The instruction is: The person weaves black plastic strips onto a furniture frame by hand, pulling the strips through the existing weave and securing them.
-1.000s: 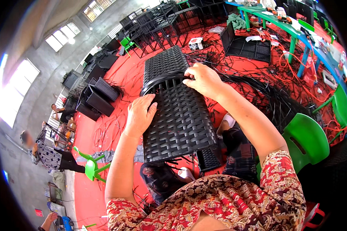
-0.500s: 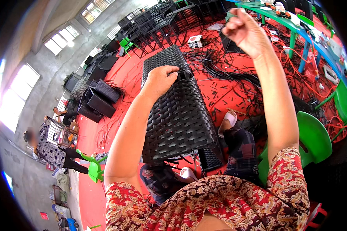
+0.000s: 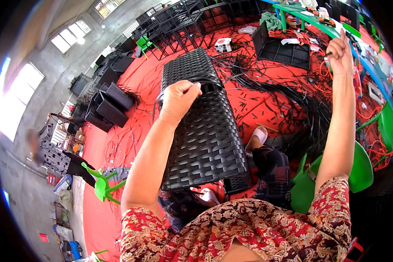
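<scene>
A long black woven wicker piece [image 3: 203, 139] stands in front of me, with a gap in its weave near the far end. My left hand [image 3: 180, 99] is closed at that gap, thumb pressed against the curled fingers. A loose black strip [image 3: 226, 81] runs across the weave by this hand, and part of it loops out on the left side. Out to the far right, my right hand [image 3: 339, 56] is raised away from the piece. Its index finger points up and the other fingers are curled; anything inside them is hidden.
Black strips [image 3: 288, 94] lie heaped on the red floor covering [image 3: 105, 150]. A green chair [image 3: 358, 168] is by my right arm. Green and blue tables [image 3: 318, 21] hold tools at right. Woven pieces [image 3: 111, 105] and a person [image 3: 54, 148] are at left.
My right hand has swung farther right and outward, uncovering a black woven panel on the floor. My left hand stays at the gap, its fingers now more curled.
</scene>
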Available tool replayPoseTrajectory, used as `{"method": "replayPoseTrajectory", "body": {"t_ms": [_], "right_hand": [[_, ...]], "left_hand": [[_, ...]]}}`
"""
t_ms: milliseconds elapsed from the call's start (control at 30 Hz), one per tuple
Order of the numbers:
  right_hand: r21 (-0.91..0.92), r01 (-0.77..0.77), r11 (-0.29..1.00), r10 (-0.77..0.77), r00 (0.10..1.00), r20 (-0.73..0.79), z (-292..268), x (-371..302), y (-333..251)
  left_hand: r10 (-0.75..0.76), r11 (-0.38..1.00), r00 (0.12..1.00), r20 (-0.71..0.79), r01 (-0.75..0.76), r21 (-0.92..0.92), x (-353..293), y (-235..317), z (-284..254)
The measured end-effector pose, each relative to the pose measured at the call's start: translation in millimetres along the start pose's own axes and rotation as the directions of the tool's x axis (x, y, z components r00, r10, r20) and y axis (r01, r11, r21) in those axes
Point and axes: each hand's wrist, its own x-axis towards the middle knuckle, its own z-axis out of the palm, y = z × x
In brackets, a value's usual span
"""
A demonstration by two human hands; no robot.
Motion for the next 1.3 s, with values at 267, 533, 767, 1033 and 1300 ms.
{"method": "replayPoseTrajectory", "body": {"t_ms": [267, 533, 767, 1033, 1300], "right_hand": [[-0.923, -0.312, 0.224, 0.435, 0.880, -0.191, 123.9, -40.7, 98.9], [-0.999, 0.011, 0.041, 0.678, 0.734, 0.036, 124.9, -47.4, 180.4], [-0.971, 0.166, -0.174, 0.811, 0.583, -0.045, 119.3, -19.9, 221.4], [-0.939, 0.061, -0.337, 0.829, 0.492, -0.266, 123.6, -6.2, 237.5], [-0.699, 0.689, -0.190, 0.938, 0.339, 0.079, 108.6, 6.2, 279.0]], "left_hand": [[0.214, 0.839, 0.956, 0.200, -0.285, 0.464, -1.1, -11.1, 7.9], [-0.167, 0.946, 0.891, 0.423, 0.024, 0.323, 23.6, -13.4, 0.7], [-0.135, 0.990, 0.938, 0.321, 0.111, 0.091, 12.3, -23.8, 2.5], [-0.065, 0.998, 0.958, 0.278, 0.061, 0.024, 11.5, -25.8, 8.3], [-0.016, 0.969, 0.954, 0.299, -0.059, 0.239, 15.4, -21.1, 13.4]]}}
